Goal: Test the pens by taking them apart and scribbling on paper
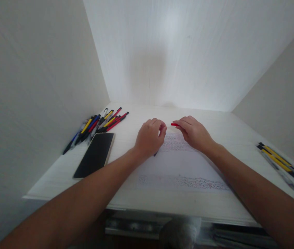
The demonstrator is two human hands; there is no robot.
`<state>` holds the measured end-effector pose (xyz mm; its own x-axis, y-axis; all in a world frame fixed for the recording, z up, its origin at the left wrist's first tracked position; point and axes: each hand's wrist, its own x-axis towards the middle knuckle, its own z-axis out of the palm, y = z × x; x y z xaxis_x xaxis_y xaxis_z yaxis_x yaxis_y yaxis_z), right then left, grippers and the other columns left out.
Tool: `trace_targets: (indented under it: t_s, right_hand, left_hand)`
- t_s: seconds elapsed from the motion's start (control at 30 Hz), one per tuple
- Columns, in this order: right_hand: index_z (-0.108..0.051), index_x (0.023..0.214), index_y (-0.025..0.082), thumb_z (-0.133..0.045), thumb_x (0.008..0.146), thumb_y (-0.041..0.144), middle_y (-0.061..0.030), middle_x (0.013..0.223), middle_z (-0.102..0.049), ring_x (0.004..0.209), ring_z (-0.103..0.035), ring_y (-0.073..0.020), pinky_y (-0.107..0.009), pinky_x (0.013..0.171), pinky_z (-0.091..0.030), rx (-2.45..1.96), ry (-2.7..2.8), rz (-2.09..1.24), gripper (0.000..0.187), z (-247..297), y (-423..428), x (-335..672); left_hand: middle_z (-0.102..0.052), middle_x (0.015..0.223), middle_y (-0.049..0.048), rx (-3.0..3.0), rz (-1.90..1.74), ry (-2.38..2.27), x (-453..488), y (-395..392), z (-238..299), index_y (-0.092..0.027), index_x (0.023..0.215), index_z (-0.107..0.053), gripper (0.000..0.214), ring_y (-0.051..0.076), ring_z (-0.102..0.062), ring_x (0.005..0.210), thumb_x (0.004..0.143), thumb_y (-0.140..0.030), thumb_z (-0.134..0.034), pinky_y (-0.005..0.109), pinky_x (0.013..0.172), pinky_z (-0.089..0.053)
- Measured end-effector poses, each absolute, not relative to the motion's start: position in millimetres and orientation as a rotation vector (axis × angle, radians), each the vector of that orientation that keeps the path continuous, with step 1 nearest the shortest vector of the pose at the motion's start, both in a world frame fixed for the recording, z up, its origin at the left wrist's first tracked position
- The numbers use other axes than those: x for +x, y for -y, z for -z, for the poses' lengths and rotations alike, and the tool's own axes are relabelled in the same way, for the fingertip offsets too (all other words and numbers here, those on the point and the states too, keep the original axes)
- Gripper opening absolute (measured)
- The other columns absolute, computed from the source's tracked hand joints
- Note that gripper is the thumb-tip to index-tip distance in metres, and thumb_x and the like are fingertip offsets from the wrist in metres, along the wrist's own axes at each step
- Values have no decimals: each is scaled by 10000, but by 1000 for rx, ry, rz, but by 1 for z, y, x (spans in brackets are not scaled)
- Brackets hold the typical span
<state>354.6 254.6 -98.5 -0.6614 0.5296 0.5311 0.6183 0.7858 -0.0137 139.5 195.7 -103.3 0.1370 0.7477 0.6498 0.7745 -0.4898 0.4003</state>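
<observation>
Here, near the middle of the frame, the left hand (150,136) was curled into a loose fist above a sheet of paper (178,166), its fingers folded in toward the palm and the thumb pressed against them. A short dark tip stuck out below the heel of that hand and touched the sheet, so the hand seemed to be closed around a pen (155,153), most of which was hidden inside the grip. Just to the right, the right hand (193,133) lay knuckles-up with its fingers bent, and its fingertips were pinched on a small red piece (174,124) (a cap or a pen's end, too small to tell) that pointed toward the left hand. The two hands were close together but not touching. The paper lay flat on the white desk (227,121), with faint lines of writing under the hands and another band along its lower edge. Toward the left of the frame a dark phone (95,154) lay face up, and just above it, in the corner by the wall, was a heap of pens (97,126) in red, yellow, blue and black. At the far right edge a few more pens (282,162) lay side by side, well apart from the hands.
</observation>
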Motion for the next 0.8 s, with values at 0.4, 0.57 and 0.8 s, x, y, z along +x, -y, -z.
trace_targets:
  t_s: [0.4, 0.57, 0.8]
  right_hand:
    - [-689, 1213, 179, -431, 1030, 296, -132, 1081, -685, 999, -583, -261, -394, 837, -479, -857, 2495, 234, 337, 97, -247, 355]
    - [-704, 1144, 175, -418, 1041, 310, -129, 1054, -692, 986, -588, -249, -371, 800, -470, -861, 2515, 246, 333, 97, -244, 350]
    - [-712, 1050, 163, -428, 1044, 299, -121, 1019, -699, 942, -596, -233, -344, 738, -461, -853, 2503, 320, 316, 94, -241, 349]
  left_hand:
    - [-662, 844, 40, -2380, 1275, 1554, 140, -197, 106, -184, 854, -618, 146, 169, -543, 764, 948, -244, -523, 335, 784, -431]
    - [-658, 820, 33, -2341, 1241, 1531, 140, -199, 108, -176, 840, -627, 146, 171, -540, 771, 942, -233, -541, 332, 777, -415]
    - [-661, 815, 31, -2313, 1225, 1516, 140, -198, 109, -169, 839, -645, 136, 167, -546, 768, 935, -214, -560, 323, 778, -422]
